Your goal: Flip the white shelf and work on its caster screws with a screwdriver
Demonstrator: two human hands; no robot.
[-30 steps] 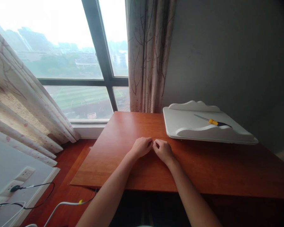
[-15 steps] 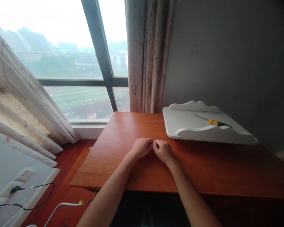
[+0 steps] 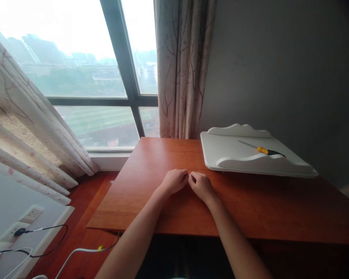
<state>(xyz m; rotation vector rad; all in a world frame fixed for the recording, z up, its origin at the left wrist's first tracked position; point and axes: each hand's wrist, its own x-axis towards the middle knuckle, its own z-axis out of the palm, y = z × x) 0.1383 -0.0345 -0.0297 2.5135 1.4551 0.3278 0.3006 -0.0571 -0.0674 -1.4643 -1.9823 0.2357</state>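
My left hand [image 3: 176, 181] and my right hand [image 3: 201, 186] rest on the reddish-brown wooden table [image 3: 151, 155], their fingertips meeting or nearly so. Both are loosely closed with curled fingers, and I see nothing held in either. A small dark hollow shows between the right thumb and forefinger. Beyond my right hand stands a white tray-like board [image 3: 232, 146] with two wavy raised edges. On it lies a knife-like tool [image 3: 262, 150] with a thin grey blade and a yellow and black handle, partly hidden by the near raised edge.
Behind the table hang patterned curtains [image 3: 182, 69] beside a large window [image 3: 87, 73]. At lower left, a black plug [image 3: 19, 231] sits in a wall socket. A white cable [image 3: 78, 250] runs across the floor towards the table's left front edge.
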